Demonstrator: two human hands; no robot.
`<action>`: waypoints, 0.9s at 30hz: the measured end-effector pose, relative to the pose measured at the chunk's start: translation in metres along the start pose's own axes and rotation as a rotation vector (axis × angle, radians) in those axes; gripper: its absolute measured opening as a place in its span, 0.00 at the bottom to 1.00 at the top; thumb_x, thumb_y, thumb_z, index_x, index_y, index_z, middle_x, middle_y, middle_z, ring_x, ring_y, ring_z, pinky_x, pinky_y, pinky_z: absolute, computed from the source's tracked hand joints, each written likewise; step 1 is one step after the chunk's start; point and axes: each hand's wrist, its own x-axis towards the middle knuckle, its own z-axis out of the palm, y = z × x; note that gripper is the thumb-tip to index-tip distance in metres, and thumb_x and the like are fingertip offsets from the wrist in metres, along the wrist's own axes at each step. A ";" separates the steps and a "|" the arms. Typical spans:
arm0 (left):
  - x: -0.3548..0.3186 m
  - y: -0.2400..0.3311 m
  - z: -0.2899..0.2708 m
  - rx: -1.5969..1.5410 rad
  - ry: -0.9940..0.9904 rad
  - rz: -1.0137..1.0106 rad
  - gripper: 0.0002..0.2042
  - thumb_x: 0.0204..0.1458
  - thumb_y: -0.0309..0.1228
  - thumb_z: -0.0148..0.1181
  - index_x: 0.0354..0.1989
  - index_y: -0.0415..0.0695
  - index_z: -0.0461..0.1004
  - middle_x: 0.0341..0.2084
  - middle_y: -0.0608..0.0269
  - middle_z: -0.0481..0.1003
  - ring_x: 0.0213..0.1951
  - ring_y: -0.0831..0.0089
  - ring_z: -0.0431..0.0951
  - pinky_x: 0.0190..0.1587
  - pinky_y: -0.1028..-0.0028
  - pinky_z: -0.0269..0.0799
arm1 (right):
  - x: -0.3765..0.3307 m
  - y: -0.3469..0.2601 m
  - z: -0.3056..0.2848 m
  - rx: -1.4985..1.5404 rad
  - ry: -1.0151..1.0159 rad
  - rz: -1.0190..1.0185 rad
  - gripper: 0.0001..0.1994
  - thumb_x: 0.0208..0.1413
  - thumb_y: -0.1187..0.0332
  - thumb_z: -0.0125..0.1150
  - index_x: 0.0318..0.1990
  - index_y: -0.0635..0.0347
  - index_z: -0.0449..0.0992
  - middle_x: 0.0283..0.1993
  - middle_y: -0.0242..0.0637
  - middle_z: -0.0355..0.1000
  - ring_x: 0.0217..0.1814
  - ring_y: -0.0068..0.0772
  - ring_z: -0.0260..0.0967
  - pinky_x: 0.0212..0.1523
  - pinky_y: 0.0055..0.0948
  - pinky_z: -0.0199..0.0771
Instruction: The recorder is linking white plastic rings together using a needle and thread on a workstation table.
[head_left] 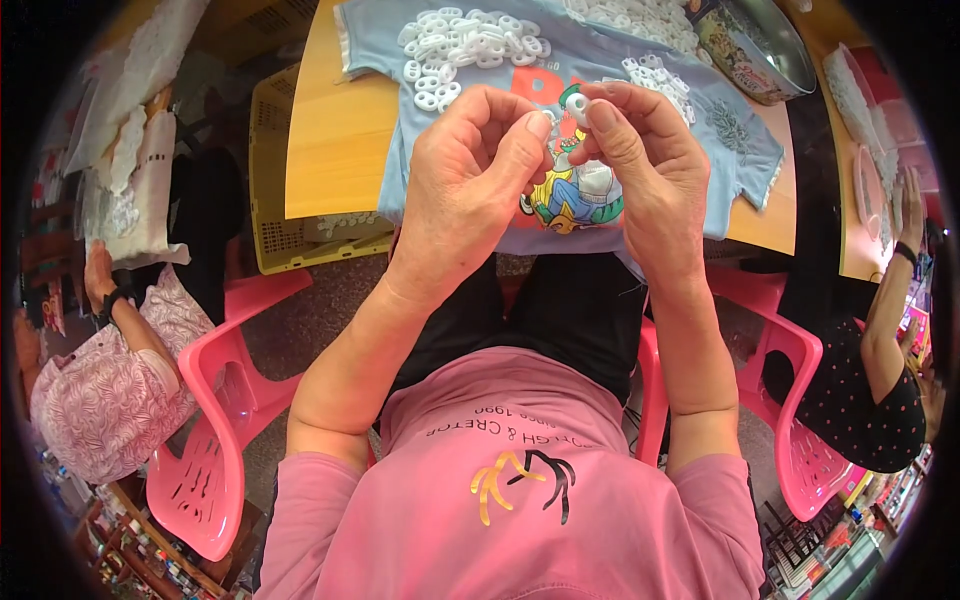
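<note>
Both my hands are raised over a light blue T-shirt (410,150) with a cartoon print, spread on the table. Between the thumb and fingertips of my right hand (650,160) is a small white plastic piece (576,103), rounded with a hole. My left hand (475,160) is closed in a pinch close beside it; whatever is at its fingertips is too small to name. Beyond my left hand lies a pile of white two-holed plastic pieces (470,45). A smaller heap of white pieces (660,85) lies behind my right hand, and small dark thin parts (730,125) lie to its right.
More white pieces (640,20) are heaped at the far edge, next to a printed metal tin (755,50). A yellow crate (275,240) stands left of the wooden table (330,150). Pink chairs (215,440) flank me; people sit at both sides.
</note>
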 end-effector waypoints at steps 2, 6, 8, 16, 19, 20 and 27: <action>0.000 0.000 0.000 -0.001 0.004 0.005 0.08 0.60 0.30 0.55 0.36 0.37 0.71 0.23 0.68 0.73 0.26 0.85 0.70 0.29 0.83 0.66 | -0.001 0.002 0.003 0.026 0.012 -0.007 0.12 0.60 0.68 0.60 0.47 0.67 0.75 0.41 0.36 0.75 0.33 0.22 0.71 0.36 0.20 0.72; -0.001 0.001 0.001 -0.001 0.027 0.014 0.07 0.60 0.30 0.56 0.36 0.37 0.71 0.23 0.69 0.73 0.27 0.86 0.71 0.29 0.83 0.66 | -0.001 0.004 0.002 0.030 0.006 -0.005 0.12 0.60 0.69 0.60 0.47 0.67 0.75 0.40 0.36 0.75 0.33 0.21 0.71 0.36 0.21 0.73; -0.001 0.002 0.002 0.000 0.032 0.015 0.07 0.60 0.30 0.56 0.35 0.37 0.71 0.23 0.69 0.73 0.26 0.86 0.71 0.29 0.83 0.66 | -0.001 0.002 0.003 0.042 0.021 0.012 0.11 0.60 0.69 0.60 0.46 0.67 0.75 0.40 0.36 0.75 0.33 0.22 0.71 0.36 0.21 0.74; -0.004 0.004 0.004 0.132 0.072 0.071 0.07 0.59 0.29 0.57 0.34 0.37 0.71 0.24 0.69 0.74 0.27 0.87 0.71 0.28 0.83 0.66 | -0.004 -0.002 0.012 -0.031 0.055 -0.101 0.11 0.59 0.71 0.60 0.45 0.68 0.74 0.41 0.38 0.75 0.34 0.22 0.72 0.36 0.21 0.75; -0.004 0.004 0.004 0.118 0.086 0.080 0.07 0.58 0.29 0.57 0.34 0.37 0.71 0.24 0.68 0.74 0.27 0.88 0.71 0.28 0.83 0.66 | -0.004 -0.003 0.012 -0.037 0.055 -0.109 0.09 0.59 0.73 0.60 0.44 0.68 0.74 0.41 0.37 0.75 0.37 0.21 0.72 0.37 0.21 0.76; -0.004 0.005 0.005 0.109 0.080 0.061 0.07 0.58 0.29 0.57 0.34 0.37 0.70 0.24 0.68 0.74 0.27 0.87 0.71 0.28 0.83 0.67 | -0.004 -0.003 0.012 -0.029 0.051 -0.100 0.08 0.59 0.74 0.60 0.43 0.68 0.74 0.40 0.36 0.75 0.40 0.20 0.73 0.37 0.20 0.77; -0.005 0.003 0.008 -0.091 0.073 0.025 0.07 0.59 0.29 0.57 0.35 0.36 0.70 0.25 0.65 0.76 0.27 0.84 0.73 0.28 0.83 0.70 | -0.006 0.000 0.019 0.000 0.070 -0.123 0.07 0.59 0.75 0.60 0.42 0.68 0.74 0.40 0.36 0.76 0.39 0.20 0.73 0.39 0.19 0.75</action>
